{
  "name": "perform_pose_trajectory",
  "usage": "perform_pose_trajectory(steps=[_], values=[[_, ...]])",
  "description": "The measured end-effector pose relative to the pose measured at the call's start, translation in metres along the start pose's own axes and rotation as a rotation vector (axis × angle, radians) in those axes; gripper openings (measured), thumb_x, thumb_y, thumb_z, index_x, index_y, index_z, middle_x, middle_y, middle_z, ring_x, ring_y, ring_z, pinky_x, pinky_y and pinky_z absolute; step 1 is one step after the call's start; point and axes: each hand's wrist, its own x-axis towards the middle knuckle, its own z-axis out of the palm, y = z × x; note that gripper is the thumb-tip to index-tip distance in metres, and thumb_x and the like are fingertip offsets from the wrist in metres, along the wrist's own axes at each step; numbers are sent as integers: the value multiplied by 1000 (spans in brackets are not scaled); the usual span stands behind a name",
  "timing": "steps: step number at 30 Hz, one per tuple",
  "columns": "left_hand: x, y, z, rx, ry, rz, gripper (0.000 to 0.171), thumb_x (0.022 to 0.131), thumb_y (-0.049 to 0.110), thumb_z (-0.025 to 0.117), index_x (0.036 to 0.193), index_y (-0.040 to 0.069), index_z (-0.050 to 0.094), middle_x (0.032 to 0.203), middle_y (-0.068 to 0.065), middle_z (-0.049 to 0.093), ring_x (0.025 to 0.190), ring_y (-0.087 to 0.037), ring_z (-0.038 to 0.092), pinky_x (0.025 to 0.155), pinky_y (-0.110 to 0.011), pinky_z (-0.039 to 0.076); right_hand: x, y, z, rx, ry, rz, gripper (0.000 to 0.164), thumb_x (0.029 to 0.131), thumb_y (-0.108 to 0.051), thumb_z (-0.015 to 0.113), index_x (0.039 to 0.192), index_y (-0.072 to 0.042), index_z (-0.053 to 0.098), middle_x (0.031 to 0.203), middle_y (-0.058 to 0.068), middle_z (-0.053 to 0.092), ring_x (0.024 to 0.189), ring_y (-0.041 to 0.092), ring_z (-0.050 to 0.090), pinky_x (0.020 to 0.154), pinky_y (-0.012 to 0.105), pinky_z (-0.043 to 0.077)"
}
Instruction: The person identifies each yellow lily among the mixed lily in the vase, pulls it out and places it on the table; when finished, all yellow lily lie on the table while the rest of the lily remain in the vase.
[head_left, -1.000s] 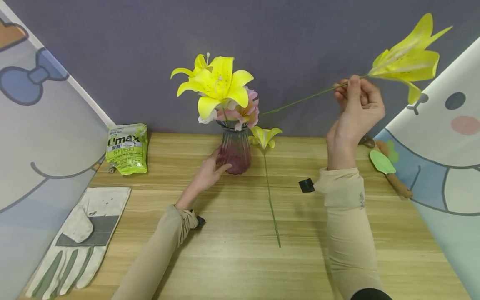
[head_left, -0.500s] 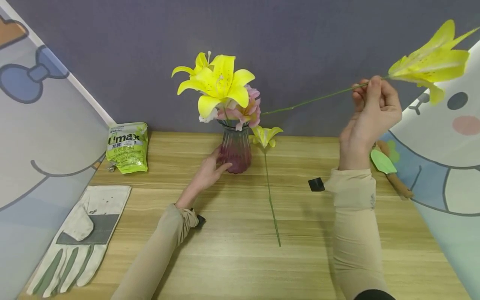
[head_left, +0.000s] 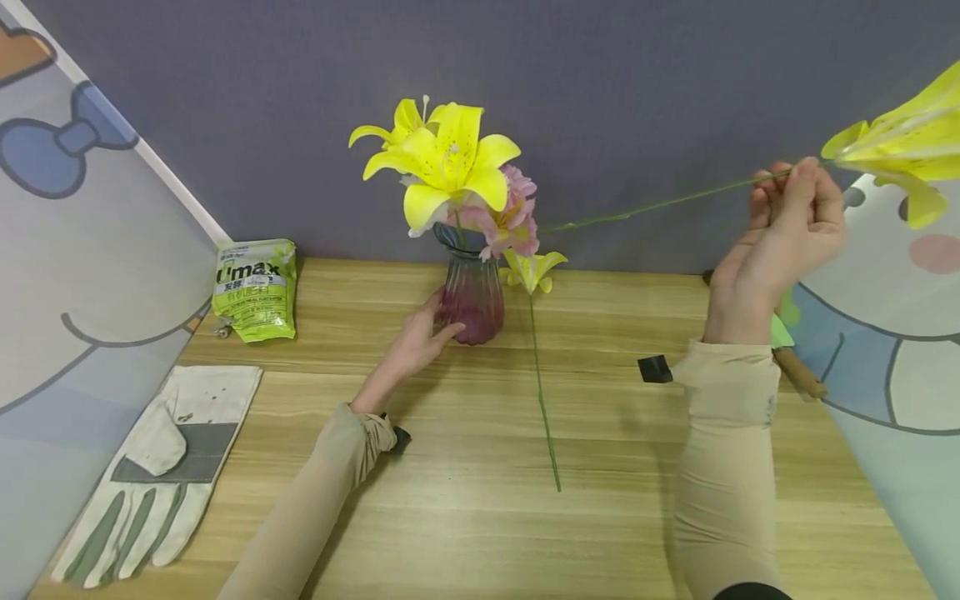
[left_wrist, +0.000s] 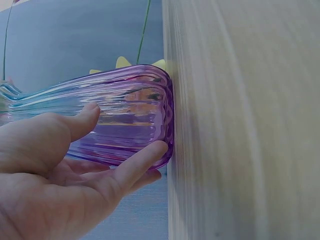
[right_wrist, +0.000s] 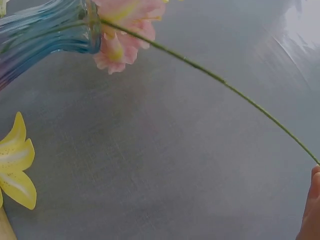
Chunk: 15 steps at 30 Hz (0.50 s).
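Observation:
My left hand (head_left: 416,342) holds the lower part of a ribbed glass vase (head_left: 472,304), purple below and blue at the neck. Its thumb and fingers lie around the glass in the left wrist view. Yellow lilies (head_left: 450,167) and pink flowers (head_left: 510,221) fill the vase's mouth. At the upper right, my right hand (head_left: 783,233) pinches the stem of another yellow lily (head_left: 900,150) just below the bloom, which runs past the frame's edge. That green stem (right_wrist: 215,77) bends down to the vase, and its lower end is inside the neck in the right wrist view.
One more yellow lily (head_left: 536,367) lies on the wooden table beside the vase. A green fertilizer bag (head_left: 255,292) stands at back left, with a work glove (head_left: 161,475) in front. A small trowel (head_left: 798,371) lies right, partly hidden by the right arm. A dark wall (head_left: 637,100) rises behind.
My right hand has moved rightward with the lily, whose bloom now leaves the frame. The flowers in the vase have shifted slightly right. My left hand stays on the vase.

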Motion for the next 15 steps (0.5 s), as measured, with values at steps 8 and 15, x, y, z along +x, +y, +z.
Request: perform_pose_trajectory(steps=[8,15], values=[[1,-2,0,-4,-5,11,72,106,6,69,162,-12,27,149,-35,54,130,-46,62,108,-52,54,7,-12,-5,-17,-19,-5,14,105,5,64,103,19,65,89,23,63,73,32,63,62,30,51],[2,-2,0,-26,-8,15,73,106,6,68,163,-11,26,150,-34,53,131,-45,61,108,-51,55,11,2,-21,-224,-272,61,20,93,8,79,102,23,69,78,26,69,61,31,66,56,29,57]])
